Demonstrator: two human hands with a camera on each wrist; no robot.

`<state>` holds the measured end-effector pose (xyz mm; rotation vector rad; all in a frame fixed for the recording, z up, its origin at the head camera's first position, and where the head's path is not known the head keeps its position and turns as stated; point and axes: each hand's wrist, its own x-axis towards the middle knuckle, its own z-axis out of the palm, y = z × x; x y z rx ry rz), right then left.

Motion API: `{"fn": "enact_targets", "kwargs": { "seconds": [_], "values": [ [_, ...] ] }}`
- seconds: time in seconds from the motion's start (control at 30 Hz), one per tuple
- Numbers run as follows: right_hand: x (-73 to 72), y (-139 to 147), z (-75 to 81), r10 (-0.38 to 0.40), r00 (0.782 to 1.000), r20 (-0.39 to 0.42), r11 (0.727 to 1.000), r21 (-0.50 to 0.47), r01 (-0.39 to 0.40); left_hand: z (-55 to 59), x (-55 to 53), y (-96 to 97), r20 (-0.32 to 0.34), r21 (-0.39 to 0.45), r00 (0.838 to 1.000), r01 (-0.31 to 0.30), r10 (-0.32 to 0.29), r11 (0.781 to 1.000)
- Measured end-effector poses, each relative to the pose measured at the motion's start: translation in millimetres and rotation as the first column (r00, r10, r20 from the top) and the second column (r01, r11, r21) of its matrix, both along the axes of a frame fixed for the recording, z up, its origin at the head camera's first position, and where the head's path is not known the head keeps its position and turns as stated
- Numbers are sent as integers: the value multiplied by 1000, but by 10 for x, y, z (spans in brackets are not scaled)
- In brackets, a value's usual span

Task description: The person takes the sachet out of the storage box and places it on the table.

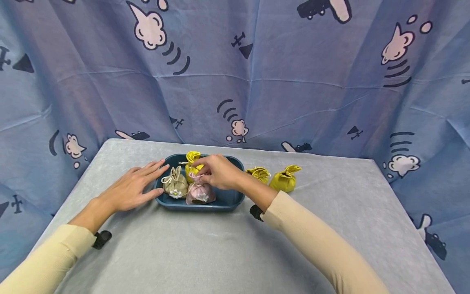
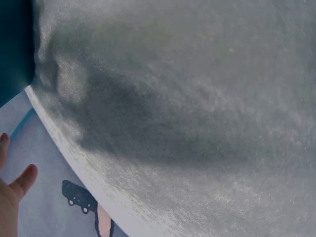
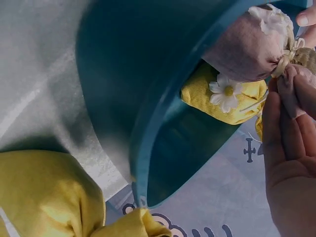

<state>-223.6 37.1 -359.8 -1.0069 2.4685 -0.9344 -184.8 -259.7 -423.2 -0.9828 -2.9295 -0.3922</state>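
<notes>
My right hand [image 1: 220, 171] pinches the gathered neck of a pink drawstring pouch [image 1: 200, 193] with a white flower on it, inside a dark teal tray [image 1: 231, 203]. In the right wrist view, the fingers [image 3: 291, 143] close round the neck of that pouch [image 3: 247, 47]. Beside it in the tray stand a beige pouch [image 1: 174, 184] with a white flower and, behind, a yellow pouch [image 1: 190, 169]. My left hand [image 1: 134, 185] lies with fingers spread at the tray's left end, fingertips at its rim.
Two more yellow pouches, a nearer one [image 1: 258, 173] partly behind the right forearm and another [image 1: 284, 179], stand on the grey table [image 1: 176, 253] to the right of the tray. A blue patterned curtain [image 1: 293, 81] hangs behind the table.
</notes>
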Motion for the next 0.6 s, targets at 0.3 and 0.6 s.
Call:
{"fn": "enact_targets", "kwargs": {
  "seconds": [0.3,0.6],
  "values": [
    [26,67,8,33,999,-9,996,-84,-34,6,-4,7,-5,-5,1000,6,-6,1000],
    [71,133,144,16,1000,-5,994,-111,-17,2,7,0,-7,-3,1000,6,-6,1000]
  ]
}}
